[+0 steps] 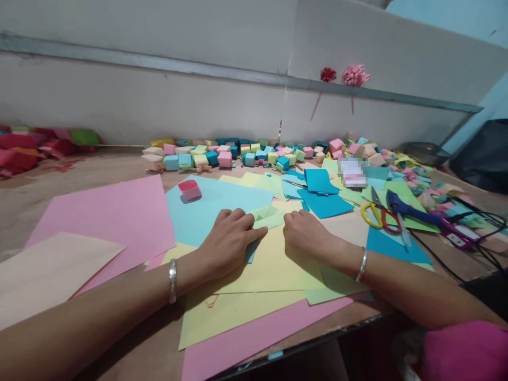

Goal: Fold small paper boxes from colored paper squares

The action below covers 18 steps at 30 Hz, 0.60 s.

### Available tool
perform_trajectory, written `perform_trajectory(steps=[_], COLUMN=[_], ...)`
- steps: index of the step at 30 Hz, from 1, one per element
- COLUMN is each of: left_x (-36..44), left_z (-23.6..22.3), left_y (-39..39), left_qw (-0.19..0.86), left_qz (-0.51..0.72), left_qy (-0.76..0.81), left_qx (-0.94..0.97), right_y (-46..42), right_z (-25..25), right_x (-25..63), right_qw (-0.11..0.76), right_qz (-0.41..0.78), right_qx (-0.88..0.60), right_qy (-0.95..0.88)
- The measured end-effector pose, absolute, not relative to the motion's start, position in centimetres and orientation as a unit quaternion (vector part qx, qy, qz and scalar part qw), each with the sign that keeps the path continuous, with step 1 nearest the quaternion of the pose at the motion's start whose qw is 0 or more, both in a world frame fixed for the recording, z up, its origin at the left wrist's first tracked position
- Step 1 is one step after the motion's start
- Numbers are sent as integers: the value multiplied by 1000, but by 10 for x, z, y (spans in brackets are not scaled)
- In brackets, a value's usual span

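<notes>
- Your left hand (234, 235) lies over the left end of the folded green paper (270, 216), its fingers bent and a digit stretched toward your other hand. Its fingertips are hidden, so I cannot tell whether it grips or only presses.
- Your right hand (305, 235) is bunched at the paper's other end, fingers curled in; whether they pinch the green paper or merely bear on it, I cannot tell.
- The green paper sits between your hands, just ahead of the stretched digit. Uneven pressure from the two sides could set a crease crooked.
- Beneath both hands, yellow sheets (286, 264) lie in a loose overlap; if a palm drags, they could slide and pull the fold out of line.
- A blue slip (251, 251) pokes out by your left hand and could get caught in a fold if it lies too close.
- Beyond your right hand, to its right, scissors (377, 198) lie beside a blue glue gun (413, 206). A careless sweep that way could knock them or snag the black cable (438, 264).
- Ahead of your left hand, a small pink box (190, 191) stands on a light blue sheet (222, 203); tugging that sheet could tip it.
</notes>
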<state>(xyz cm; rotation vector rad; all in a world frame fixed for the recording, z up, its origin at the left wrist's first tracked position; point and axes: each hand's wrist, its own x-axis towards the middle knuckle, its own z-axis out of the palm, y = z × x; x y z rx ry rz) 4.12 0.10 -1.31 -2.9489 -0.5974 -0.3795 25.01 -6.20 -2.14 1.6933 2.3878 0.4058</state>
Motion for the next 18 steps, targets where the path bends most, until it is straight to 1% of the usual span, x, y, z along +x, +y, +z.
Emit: perform_trajectory(steps=[4, 8, 13, 18], left_x=[41, 40, 38, 34], left_z=[-6, -6, -2, 2], left_y=[-7, -12, -22, -30], left_qw=[79, 133, 170, 203], left_qz=[-97, -49, -4, -8], left_qy=[-217, -250, -270, -260], left_qx=[-968, -958, -948, -944], right_y=[-63, -64, -65, -65], right_z=[-17, -14, -15, -15], right_x=[249, 249, 250, 250], right_qw=[106, 132, 122, 123], right_qz=[126, 122, 126, 124], right_qx=[576, 569, 570, 574], right_qy=[800, 803, 802, 800])
